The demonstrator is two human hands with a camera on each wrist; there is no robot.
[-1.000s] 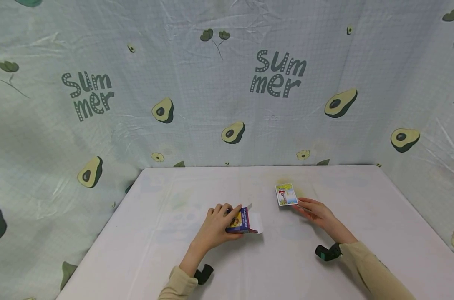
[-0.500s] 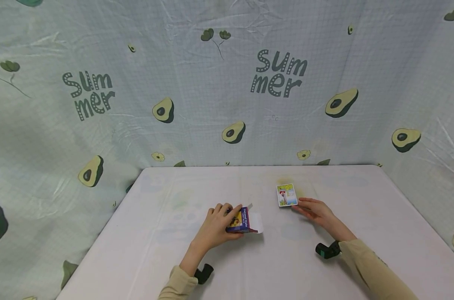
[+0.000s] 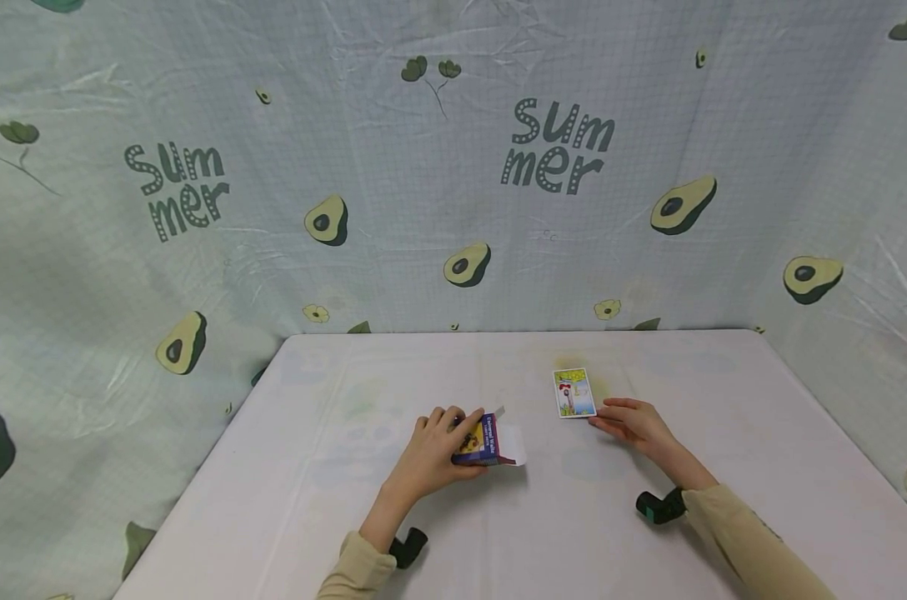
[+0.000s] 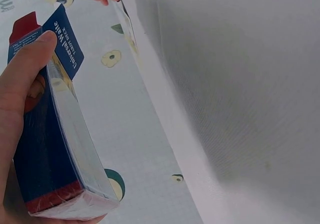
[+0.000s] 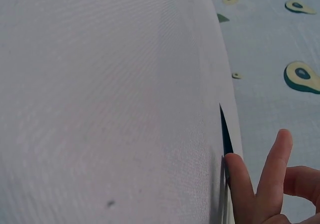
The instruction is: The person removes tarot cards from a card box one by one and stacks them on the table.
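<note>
In the head view my left hand (image 3: 433,452) grips a blue and yellow tarot card box (image 3: 488,440), its thumb and fingers on opposite sides. The box's open end faces right with a white flap sticking out. The left wrist view shows the blue box (image 4: 52,156) with "Universal Waite Tarot Deck" printed on a flap. A tarot card (image 3: 574,393), picture up, lies farther back on the table. At the card's near right corner are the fingertips of my right hand (image 3: 639,423). In the right wrist view, the right hand's fingers (image 5: 241,184) are extended and spread, one overlapping the card's dark edge.
A white cloth covers the table (image 3: 363,500). Behind and on both sides hangs a pale curtain (image 3: 393,167) with avocado prints and "summer" lettering. Black wrist cameras (image 3: 659,506) sit at both wrists, close over the cloth.
The card has shifted slightly toward the near side and looks flatter, with less shadow under it. My right hand has moved a little nearer and right. The left hand and box stay put.
</note>
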